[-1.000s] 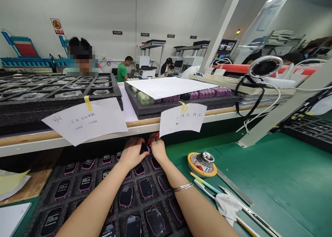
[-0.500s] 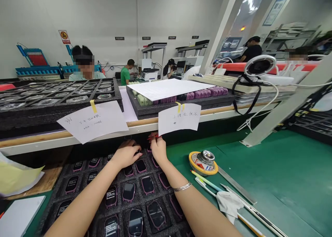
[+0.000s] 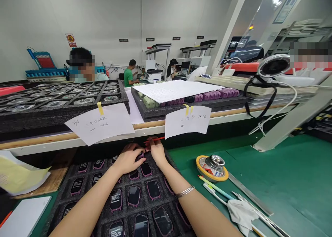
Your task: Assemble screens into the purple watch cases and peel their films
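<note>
My left hand (image 3: 129, 160) is over the far rows of a black foam tray (image 3: 138, 209), its fingers curled on a purple-framed smartwatch (image 3: 140, 156). Close beside it, my right hand (image 3: 156, 151) is closed around a thin red stick-like tool (image 3: 158, 139), whose tip is hidden by the fingers. Both hands reach just under the shelf edge. More purple smartwatches (image 3: 154, 189) sit in the tray's compartments, some with white text on their screens, others dark.
Above the hands runs a shelf (image 3: 147, 125) with hanging paper notes (image 3: 188, 122) and foam trays (image 3: 103, 117). A yellow-rimmed metal can (image 3: 212, 167), a toothbrush (image 3: 215, 192), a steel ruler (image 3: 250, 193) and a white cloth (image 3: 242, 212) lie right. Co-workers sit beyond.
The view has shifted slightly left, so things appear further right. My left hand has its fingers on a watch that shows more clearly now. The red tool has swung, pointing right.
</note>
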`<state>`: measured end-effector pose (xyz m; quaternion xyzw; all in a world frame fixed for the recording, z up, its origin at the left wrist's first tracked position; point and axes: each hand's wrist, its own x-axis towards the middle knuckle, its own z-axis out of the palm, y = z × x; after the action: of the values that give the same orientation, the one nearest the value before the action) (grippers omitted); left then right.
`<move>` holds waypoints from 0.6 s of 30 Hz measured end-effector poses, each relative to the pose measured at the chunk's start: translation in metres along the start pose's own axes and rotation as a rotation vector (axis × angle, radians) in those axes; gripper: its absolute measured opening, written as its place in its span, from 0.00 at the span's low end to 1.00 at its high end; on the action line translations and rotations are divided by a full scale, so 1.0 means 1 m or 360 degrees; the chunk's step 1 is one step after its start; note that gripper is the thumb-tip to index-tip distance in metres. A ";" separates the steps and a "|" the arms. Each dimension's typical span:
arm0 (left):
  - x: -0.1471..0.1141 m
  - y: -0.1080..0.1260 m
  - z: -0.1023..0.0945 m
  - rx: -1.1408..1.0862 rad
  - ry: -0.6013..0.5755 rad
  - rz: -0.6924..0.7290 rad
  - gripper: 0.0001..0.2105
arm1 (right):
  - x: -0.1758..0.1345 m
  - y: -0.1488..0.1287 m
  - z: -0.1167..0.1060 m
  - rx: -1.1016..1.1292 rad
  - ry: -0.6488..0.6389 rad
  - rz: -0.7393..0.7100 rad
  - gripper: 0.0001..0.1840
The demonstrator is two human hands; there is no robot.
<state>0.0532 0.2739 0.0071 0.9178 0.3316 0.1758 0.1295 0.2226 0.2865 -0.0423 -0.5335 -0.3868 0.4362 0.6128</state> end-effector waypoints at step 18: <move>-0.002 -0.014 0.014 -0.0229 0.0259 -0.0179 0.15 | -0.007 -0.001 0.002 -0.0332 -0.0126 -0.0077 0.14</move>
<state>0.0491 0.2810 -0.0107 0.8688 0.3784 0.2655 0.1773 0.2183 0.2807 -0.0414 -0.5674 -0.4667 0.3993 0.5484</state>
